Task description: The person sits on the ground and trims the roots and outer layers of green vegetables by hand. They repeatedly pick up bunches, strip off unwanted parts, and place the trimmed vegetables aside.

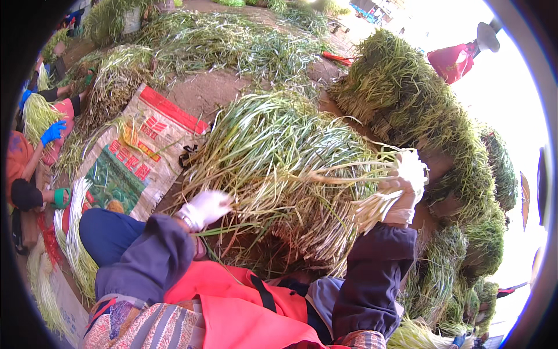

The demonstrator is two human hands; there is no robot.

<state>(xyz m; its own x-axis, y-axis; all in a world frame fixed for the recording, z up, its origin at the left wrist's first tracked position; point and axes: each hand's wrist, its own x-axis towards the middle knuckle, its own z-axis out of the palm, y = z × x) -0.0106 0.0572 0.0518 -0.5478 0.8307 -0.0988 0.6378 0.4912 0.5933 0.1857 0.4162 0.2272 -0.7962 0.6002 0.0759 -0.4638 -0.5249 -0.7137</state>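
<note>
In front of me lies a large heap of long green stalks (283,144), with pale, brownish stem ends towards my lap. My right hand (399,196), in a pale glove, is raised at the heap's right side and closed around a bunch of whitish stalks (372,209); some long stalks trail left from it over the heap. My left hand (209,209), in a whitish glove, is at the heap's lower left edge beside loose stalks. It is blurred, and whether its fingers grip any stalk cannot be told. A few green blades cross below its wrist.
A printed woven sack (139,161) lies left of the heap. Cleaned white stalks (76,235) rest beside my left knee. At the far left are co-workers, one with a blue-gloved hand (53,133). A long row of stacked green bundles (457,152) curves along the right.
</note>
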